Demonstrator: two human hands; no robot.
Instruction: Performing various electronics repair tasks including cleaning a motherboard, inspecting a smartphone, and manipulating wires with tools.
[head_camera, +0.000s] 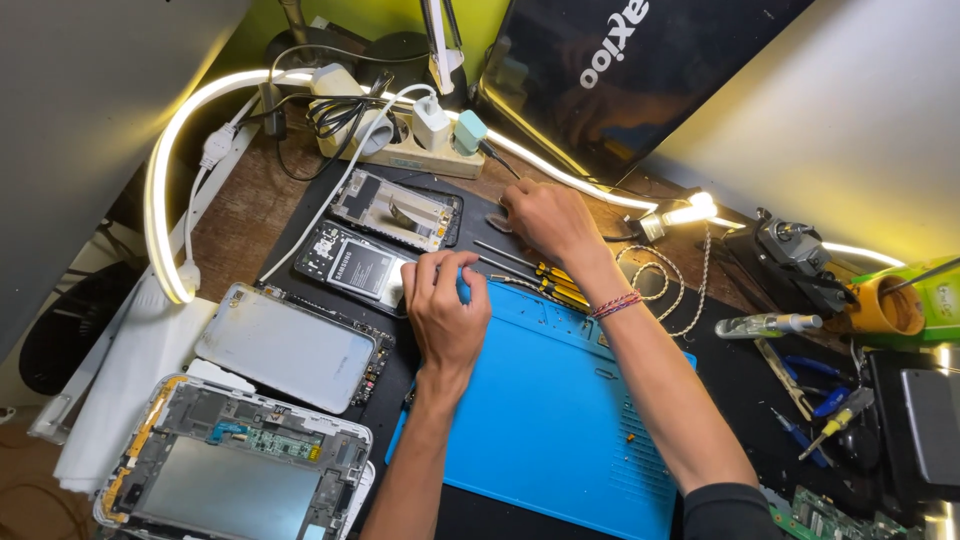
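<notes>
An opened dark smartphone with its battery exposed (355, 268) is lying just off the upper left corner of the smooth blue rectangular silicone work mat (560, 420). The left hand (447, 305) is resting at that corner, fingers curled against the phone's near edge; whether they are pinching anything cannot be told. The right hand (545, 222) is reaching beyond the mat's top edge, fingers bent down over thin metal screwdrivers with yellow handles (530, 275). Left of the mat a silver phone back cover (285, 345) is lying flat, while the mat's middle is lying bare.
</notes>
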